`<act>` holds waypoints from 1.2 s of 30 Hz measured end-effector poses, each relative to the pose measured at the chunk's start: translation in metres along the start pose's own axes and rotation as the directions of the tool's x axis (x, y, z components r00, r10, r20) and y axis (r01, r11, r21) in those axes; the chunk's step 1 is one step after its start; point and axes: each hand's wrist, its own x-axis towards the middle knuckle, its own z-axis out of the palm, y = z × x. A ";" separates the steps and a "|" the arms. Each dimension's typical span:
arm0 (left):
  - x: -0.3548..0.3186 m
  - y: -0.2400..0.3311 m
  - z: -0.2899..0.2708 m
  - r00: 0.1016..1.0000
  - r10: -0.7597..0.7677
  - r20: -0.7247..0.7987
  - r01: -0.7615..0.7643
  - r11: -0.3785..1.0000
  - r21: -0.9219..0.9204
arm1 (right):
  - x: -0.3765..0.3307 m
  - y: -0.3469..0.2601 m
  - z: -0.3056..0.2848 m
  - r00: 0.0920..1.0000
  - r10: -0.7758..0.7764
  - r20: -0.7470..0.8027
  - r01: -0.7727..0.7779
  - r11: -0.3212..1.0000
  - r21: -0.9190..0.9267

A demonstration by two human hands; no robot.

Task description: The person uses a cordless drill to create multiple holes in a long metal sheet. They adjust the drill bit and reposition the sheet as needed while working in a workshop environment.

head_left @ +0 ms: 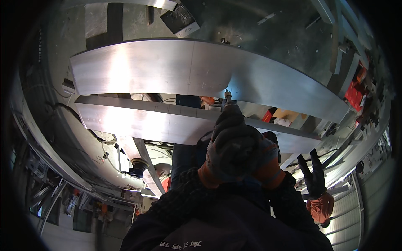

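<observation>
A metal fabrication workshop: large curved aluminium panels [176, 67], steel frames [335, 37] and scattered tools [136, 168].

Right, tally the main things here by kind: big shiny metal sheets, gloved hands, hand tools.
Big metal sheets: 2
Gloved hands: 2
Hand tool: 1
Total: 5

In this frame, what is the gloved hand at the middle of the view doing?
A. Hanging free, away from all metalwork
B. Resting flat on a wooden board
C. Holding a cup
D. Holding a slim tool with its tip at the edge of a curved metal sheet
D: the left hand, in a grey and orange glove, grips a slim tool whose tip meets the lower edge of the curved metal sheet; the right hand is raised with fingers spread.
</observation>
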 end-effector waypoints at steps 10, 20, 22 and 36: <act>0.002 -0.002 0.008 0.998 -0.069 -0.011 0.069 0.998 0.000 | 0.002 0.009 0.001 1.000 0.020 0.019 -0.021 0.999 0.032; 0.000 -0.008 0.012 1.000 -0.022 -0.009 0.023 0.999 0.038 | 0.004 0.008 -0.006 0.997 0.057 0.043 -0.058 0.998 0.020; -0.002 -0.009 0.010 0.999 -0.032 0.014 0.032 0.999 0.036 | 0.004 0.008 -0.006 0.996 0.068 0.055 -0.069 0.998 0.013; 0.006 -0.005 0.011 1.000 -0.012 -0.012 0.012 0.999 0.047 | 0.007 0.006 -0.012 0.991 0.085 0.103 -0.087 0.996 0.011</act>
